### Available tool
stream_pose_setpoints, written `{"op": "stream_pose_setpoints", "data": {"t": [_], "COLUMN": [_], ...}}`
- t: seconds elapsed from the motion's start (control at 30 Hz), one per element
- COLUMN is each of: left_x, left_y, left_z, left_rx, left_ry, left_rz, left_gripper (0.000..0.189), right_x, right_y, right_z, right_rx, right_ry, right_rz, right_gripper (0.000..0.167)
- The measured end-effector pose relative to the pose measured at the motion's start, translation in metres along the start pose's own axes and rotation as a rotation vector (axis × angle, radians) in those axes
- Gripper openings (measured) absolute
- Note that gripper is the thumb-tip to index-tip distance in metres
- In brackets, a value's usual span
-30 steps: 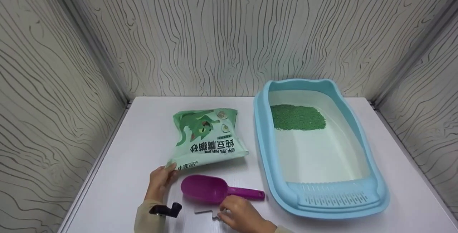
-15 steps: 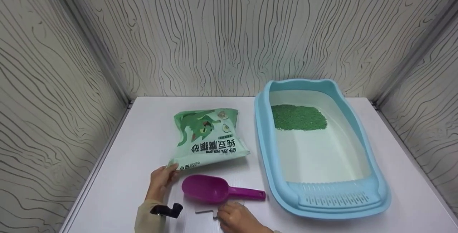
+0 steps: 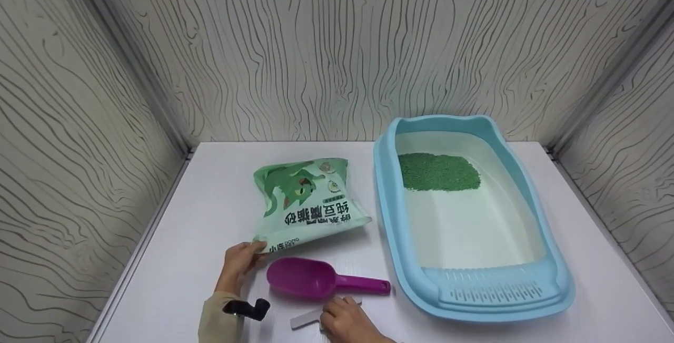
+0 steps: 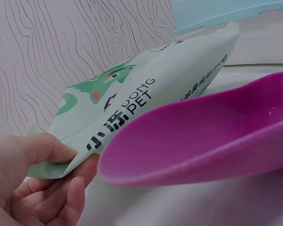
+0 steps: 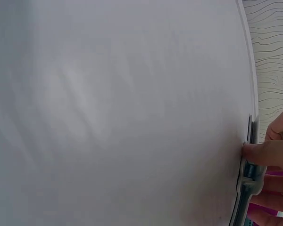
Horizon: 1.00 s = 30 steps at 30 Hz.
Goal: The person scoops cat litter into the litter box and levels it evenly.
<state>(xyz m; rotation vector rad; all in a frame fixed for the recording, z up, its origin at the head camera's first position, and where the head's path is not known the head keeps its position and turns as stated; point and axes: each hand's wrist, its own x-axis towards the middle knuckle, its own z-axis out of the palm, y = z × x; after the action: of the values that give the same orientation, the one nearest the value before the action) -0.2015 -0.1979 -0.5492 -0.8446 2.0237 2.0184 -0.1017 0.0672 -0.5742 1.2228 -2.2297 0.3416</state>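
Observation:
My left hand [image 3: 239,263] pinches the near left corner of a green cat litter bag [image 3: 303,190] between thumb and fingers. In the left wrist view the corner of the bag [image 4: 108,117] is folded up under the thumb, its body stretching away. My right hand [image 3: 348,321] grips a long grey bag clip [image 3: 305,319] near the table's front edge. The right wrist view shows thumb and fingers on either side of the clip [image 5: 247,186], around its spring. Between the hands and the bag lies a magenta scoop [image 3: 303,278], handle pointing right.
A light blue litter box [image 3: 392,227] stands to the right, with a patch of green litter [image 3: 439,173] at its far left. Patterned panels [image 3: 295,53] enclose the white table [image 3: 221,185] at the back and sides.
The clip has turned in my right hand, so a broader grey face shows now. My left hand and the bag's near corner have shifted slightly right. The scoop stays put.

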Motion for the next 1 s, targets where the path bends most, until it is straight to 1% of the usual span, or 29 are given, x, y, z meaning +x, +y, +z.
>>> {"op": "stream_pose_setpoints", "data": {"t": [0.07, 0.17, 0.27, 0.33, 0.4, 0.47, 0.53, 0.67, 0.8, 0.87, 1.0], "left_x": [0.0, 0.0, 0.0, 0.0, 0.0, 0.0, 0.0, 0.001, 0.001, 0.001, 0.001], "left_y": [0.001, 0.002, 0.003, 0.002, 0.002, 0.002, 0.001, -0.001, -0.003, -0.004, -0.005], "left_z": [0.001, 0.002, 0.004, 0.005, 0.005, 0.005, 0.006, 0.007, 0.008, 0.007, 0.007], "left_rx": [0.017, 0.049, 0.085, 0.098, 0.094, 0.084, 0.076, 0.071, 0.065, 0.069, 0.077], "left_ry": [-0.005, -0.016, -0.036, -0.05, -0.064, -0.071, -0.07, -0.072, -0.078, -0.077, -0.077], "left_rz": [0.003, 0.007, 0.004, 0.0, -0.003, -0.003, 0.0, 0.003, 0.004, 0.006, 0.002], "left_gripper": [0.015, 0.016, 0.021, 0.025, 0.03, 0.034, 0.036, 0.036, 0.037, 0.037, 0.037], "right_x": [0.002, 0.006, 0.009, 0.011, 0.012, 0.013, 0.015, 0.015, 0.014, 0.014, 0.013], "right_y": [0.0, 0.001, 0.002, 0.003, 0.004, 0.004, 0.004, 0.005, 0.005, 0.005, 0.003], "right_z": [-0.003, -0.009, -0.015, -0.017, -0.018, -0.018, -0.018, -0.016, -0.015, -0.015, -0.017], "right_rx": [0.004, 0.032, 0.074, 0.096, 0.097, 0.063, 0.013, -0.058, -0.072, -0.072, -0.039], "right_ry": [-0.038, -0.129, -0.206, -0.241, -0.258, -0.258, -0.246, -0.195, -0.155, -0.158, -0.155], "right_rz": [-0.004, 0.005, 0.036, 0.061, 0.073, 0.059, 0.024, -0.038, -0.043, -0.035, -0.013], "right_gripper": [0.022, 0.016, 0.013, 0.014, 0.015, 0.017, 0.019, 0.023, 0.02, 0.018, 0.016]}}
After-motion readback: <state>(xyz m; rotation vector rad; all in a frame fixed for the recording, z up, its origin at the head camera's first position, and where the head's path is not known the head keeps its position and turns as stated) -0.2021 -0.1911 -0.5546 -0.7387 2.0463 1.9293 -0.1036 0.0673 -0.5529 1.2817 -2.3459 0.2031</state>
